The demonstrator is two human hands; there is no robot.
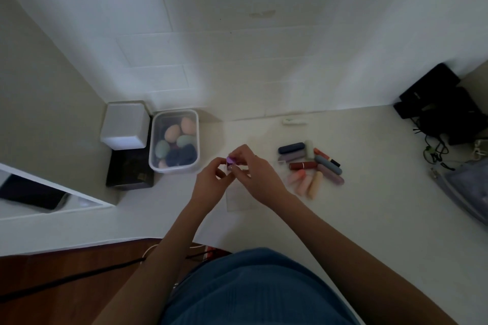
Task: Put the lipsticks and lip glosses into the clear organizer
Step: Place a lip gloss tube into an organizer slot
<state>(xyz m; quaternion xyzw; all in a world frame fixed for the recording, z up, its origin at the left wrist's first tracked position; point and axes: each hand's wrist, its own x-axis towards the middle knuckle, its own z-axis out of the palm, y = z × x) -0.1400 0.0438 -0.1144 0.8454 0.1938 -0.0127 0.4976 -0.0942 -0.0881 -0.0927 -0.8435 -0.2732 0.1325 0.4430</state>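
Both hands meet over the white table, just left of centre. My right hand (253, 171) pinches a small purple lipstick (231, 160) at its top, and my left hand (211, 179) holds it from below with curled fingers. Under the hands lies the clear organizer (239, 200), faint against the table and mostly hidden by them. To the right lies a heap of several lipsticks and lip glosses (311, 166) in navy, red, grey, mauve and peach.
A clear tub of makeup sponges (174, 140) stands left of the hands, beside a white box (124, 124) and a black box (129, 171). Black gear with cables (443, 108) fills the back right. A grey pouch (464, 187) lies at the right edge.
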